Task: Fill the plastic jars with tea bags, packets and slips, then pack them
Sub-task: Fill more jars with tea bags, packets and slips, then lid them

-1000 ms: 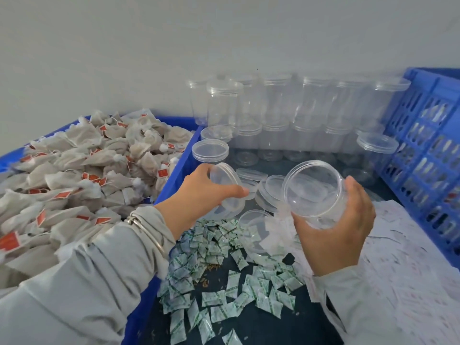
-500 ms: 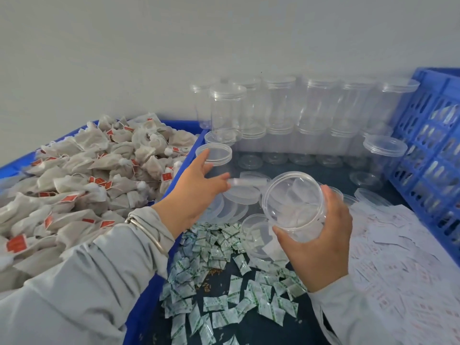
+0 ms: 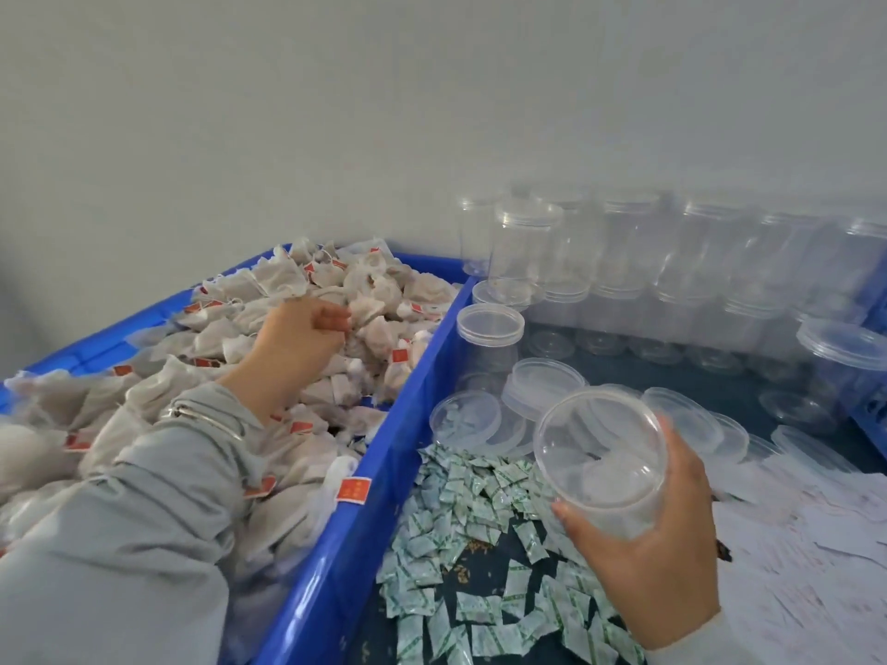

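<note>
The open jar sits tilted in the right hand, mouth toward the camera, fingers curled round its wall, held above the green-printed packets with something pale already at its bottom. Over in the blue crate, the left hand digs into the tea bags, fingertips pinched together on what looks like one bag or its string; exactly what that grip has, I cannot tell. Risk one: strings and red tags tangle, so a pull could drag several bags over the crate wall. Risk two: the tilted jar could spill its contents. Loose lids and paper slips lie near, easy to knock.
</note>
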